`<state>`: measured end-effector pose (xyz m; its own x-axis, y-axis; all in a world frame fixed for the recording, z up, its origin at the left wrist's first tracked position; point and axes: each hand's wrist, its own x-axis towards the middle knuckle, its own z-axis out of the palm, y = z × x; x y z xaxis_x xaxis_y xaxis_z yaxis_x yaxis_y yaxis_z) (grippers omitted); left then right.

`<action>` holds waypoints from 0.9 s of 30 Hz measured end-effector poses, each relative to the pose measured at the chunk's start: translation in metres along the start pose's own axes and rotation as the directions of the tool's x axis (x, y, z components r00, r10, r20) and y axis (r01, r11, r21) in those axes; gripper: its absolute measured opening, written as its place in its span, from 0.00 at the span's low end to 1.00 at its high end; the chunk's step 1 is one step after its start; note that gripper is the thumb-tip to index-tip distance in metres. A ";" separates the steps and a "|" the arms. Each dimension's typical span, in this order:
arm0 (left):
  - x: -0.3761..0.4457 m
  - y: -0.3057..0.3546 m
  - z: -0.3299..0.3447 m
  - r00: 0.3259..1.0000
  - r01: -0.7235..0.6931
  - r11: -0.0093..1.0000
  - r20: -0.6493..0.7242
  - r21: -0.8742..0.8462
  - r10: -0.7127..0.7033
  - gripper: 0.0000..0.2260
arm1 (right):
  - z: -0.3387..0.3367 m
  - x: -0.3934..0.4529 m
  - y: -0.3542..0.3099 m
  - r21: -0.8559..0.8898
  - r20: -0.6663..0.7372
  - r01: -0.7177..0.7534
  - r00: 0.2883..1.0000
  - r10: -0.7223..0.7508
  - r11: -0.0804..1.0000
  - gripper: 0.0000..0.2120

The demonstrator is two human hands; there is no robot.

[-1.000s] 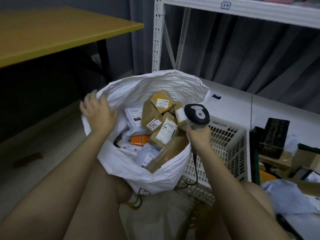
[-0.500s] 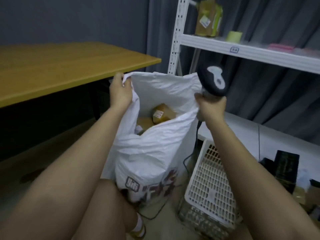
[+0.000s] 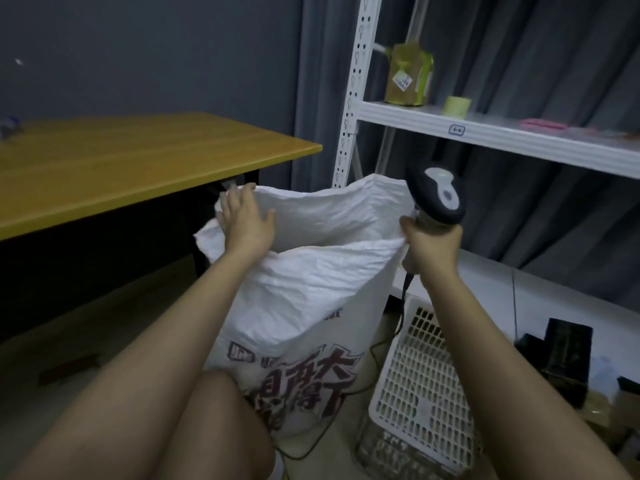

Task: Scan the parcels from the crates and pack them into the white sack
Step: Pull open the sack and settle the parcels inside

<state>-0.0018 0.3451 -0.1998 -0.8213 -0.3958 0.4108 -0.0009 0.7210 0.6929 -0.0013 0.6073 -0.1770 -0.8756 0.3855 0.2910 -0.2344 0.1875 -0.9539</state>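
The desk [image 3: 138,168] stands at left. The left hand [image 3: 247,220], which clutched the white sack's [image 3: 311,292] rim 0.5 s ago, now lies flat-fingered against it. The sack is hauled higher, hiding the parcels. The right hand [image 3: 433,247] grips scanner [image 3: 437,197] and rim together. Likely settling contents; the crate [image 3: 420,386] waits right.

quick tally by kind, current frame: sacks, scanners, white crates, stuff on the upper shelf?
White sack: 1
Scanner: 1
White crate: 1
Items on the upper shelf: 3 (taped parcel, tape roll, pink item)
Total: 6
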 end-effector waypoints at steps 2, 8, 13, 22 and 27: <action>-0.013 0.012 0.001 0.994 -0.104 0.995 -0.033 0.013 0.104 0.22 | -0.011 -0.009 0.022 -0.071 0.010 -0.038 0.999 0.039 0.997 0.05; -0.077 0.044 0.023 0.684 -0.217 0.963 0.679 -0.160 0.267 0.30 | -0.038 -0.030 0.064 -0.073 -0.030 -0.242 0.970 0.240 0.968 0.06; -0.113 0.055 0.051 0.522 -0.407 0.912 0.809 -0.042 0.270 0.25 | -0.060 -0.036 0.071 -0.066 -0.009 -0.287 0.958 0.287 0.956 0.09; -0.147 0.071 0.071 0.737 -0.655 0.730 0.380 0.195 0.559 0.11 | -0.113 -0.054 0.077 0.137 -0.037 -0.300 0.951 0.308 0.944 0.10; -0.159 0.079 0.087 0.747 -0.656 0.729 0.309 0.195 0.589 0.03 | -0.141 -0.067 0.081 0.212 -0.092 -0.342 0.926 0.367 0.915 0.15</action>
<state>0.0787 0.5148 -0.2620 -0.7900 0.3045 0.5321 0.4268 0.8963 0.1207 0.0981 0.7241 -0.2630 -0.8578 0.5087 -0.0742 -0.0046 -0.1520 -0.9884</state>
